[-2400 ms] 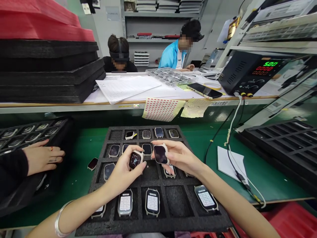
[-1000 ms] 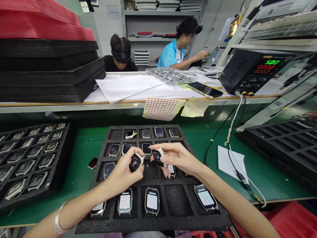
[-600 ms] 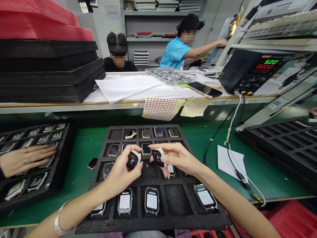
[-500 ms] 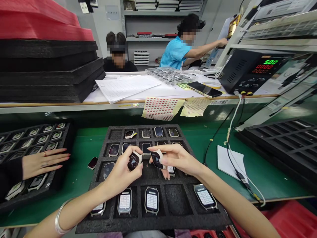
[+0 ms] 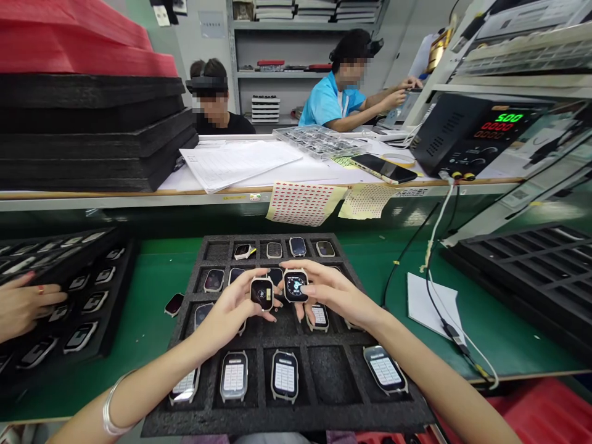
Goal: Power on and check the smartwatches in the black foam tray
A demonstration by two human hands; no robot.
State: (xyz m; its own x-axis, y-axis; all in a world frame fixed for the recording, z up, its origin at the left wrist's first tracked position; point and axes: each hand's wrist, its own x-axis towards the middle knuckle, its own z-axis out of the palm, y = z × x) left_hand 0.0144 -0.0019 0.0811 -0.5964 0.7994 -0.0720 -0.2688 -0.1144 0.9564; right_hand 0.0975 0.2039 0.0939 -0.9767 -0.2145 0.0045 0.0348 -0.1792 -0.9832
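Two strapless smartwatches are held side by side over a black foam tray (image 5: 287, 416). My left hand (image 5: 234, 299) is closed around one smartwatch (image 5: 262, 292), its dark lit screen facing me with a small yellow sticker at the right. My right hand (image 5: 330, 290) grips the other smartwatch (image 5: 295, 285), whose lit dial also faces me, with the thumb on its lower right edge. In the tray's pockets below lie several more watches, such as a watch (image 5: 284, 375) with a keypad-like white screen in the front row. My hands hide part of the middle rows.
At the left, another person's hand (image 5: 28, 305) is at foam trays (image 5: 121, 290) of watches. A loose watch (image 5: 174, 304) lies on the green table. Cables (image 5: 430, 271) hang at right from a power supply (image 5: 476, 135), beside a white pad (image 5: 432, 305) and stacked trays (image 5: 527, 271).
Both watches have turned to face me more squarely, and a yellow sticker now shows on the left one. At left, the other person's hand has shifted left and a tray there is now raised.
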